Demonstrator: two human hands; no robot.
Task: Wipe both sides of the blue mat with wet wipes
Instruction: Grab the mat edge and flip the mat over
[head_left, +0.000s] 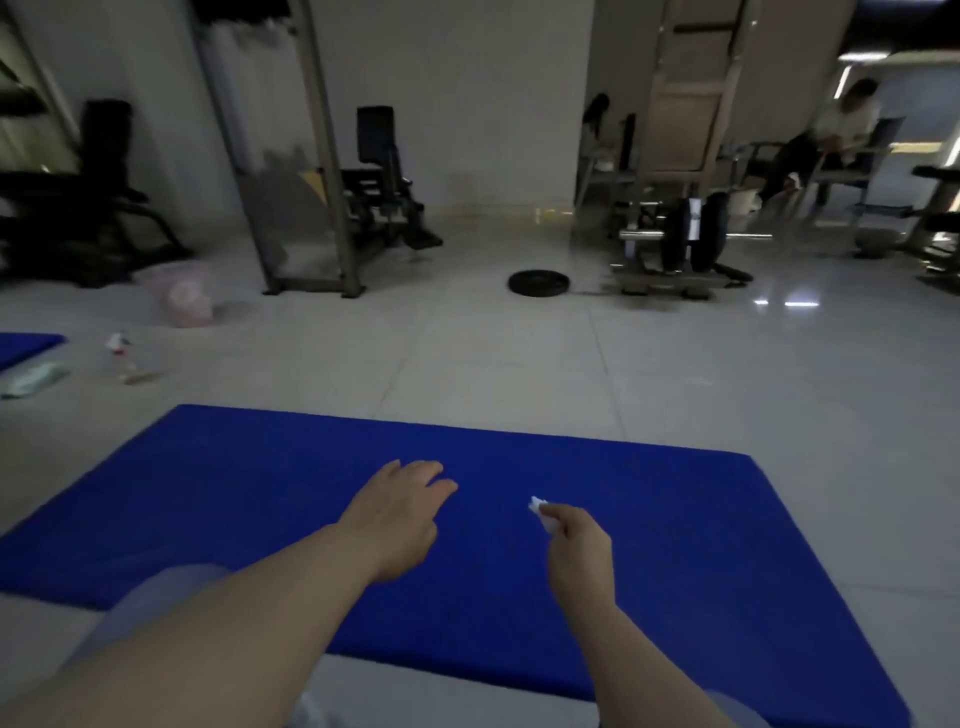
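Item: flat rectangular blue foam mat (260, 493), lying flat on the pale tiled floor (675, 374), directly before the person, one face up.
Right hand (576, 540): fingers pinched on a small crumpled white wet wipe (537, 505), held just over the mat's middle.
Left hand (400, 512): released, fingers fairly straight, over or on the mat; contact cannot be told.
Spare: pale green wipes packet (34, 378), far left on the floor.
Handling advice: steady the mat with the left palm, spread the wipe wider, and stroke in overlapping lanes toward the edges before turning it over.
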